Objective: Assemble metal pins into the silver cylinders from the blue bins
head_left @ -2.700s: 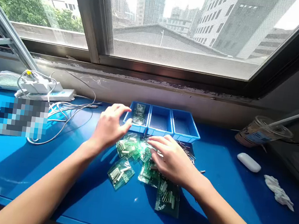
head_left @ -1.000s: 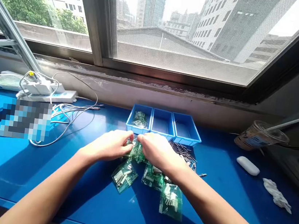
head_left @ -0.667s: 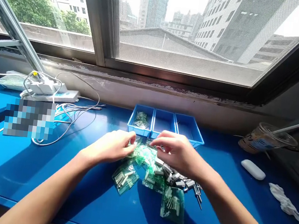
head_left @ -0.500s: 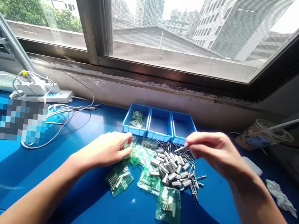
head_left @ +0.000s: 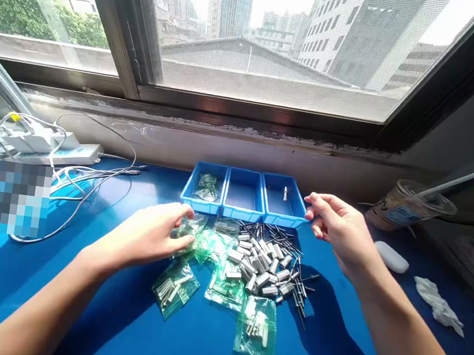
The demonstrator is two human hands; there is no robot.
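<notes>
Left hand (head_left: 148, 236) palm down, fingers loosely spread, fingertips resting on a clear green plastic bag (head_left: 188, 230) at the near-left edge of a cluster of such bags; nothing pinched. More bags of small metal parts (head_left: 224, 277) scattered just toward the body, one (head_left: 173, 288) to the near left, another (head_left: 257, 332) nearest of all.

Right hand (head_left: 339, 229) raised just right of the rightmost blue bin (head_left: 297, 212), fingers loosely curled and apart, thumb and forefinger tips close to the bin's right rim; nothing seen held. Inside that bin, a single small metal pin (head_left: 285, 193) lying on the floor.

Between both hands, a loose heap of metal sleeves and pins (head_left: 267, 260) spilled on the blue table (head_left: 73, 295), touching the bags on its left side and reaching up against the front of the bins. Three bins in a row: left bin (head_left: 189, 194) with a couple of small bags in it, middle bin (head_left: 227, 202) beside it.

Farther out: power strip with white cables (head_left: 44, 146) at far left, plastic cup with straw (head_left: 407, 209) at far right, a white oblong case (head_left: 391, 257) and crumpled tissue (head_left: 439, 303) near it. Window (head_left: 255, 40) behind.
</notes>
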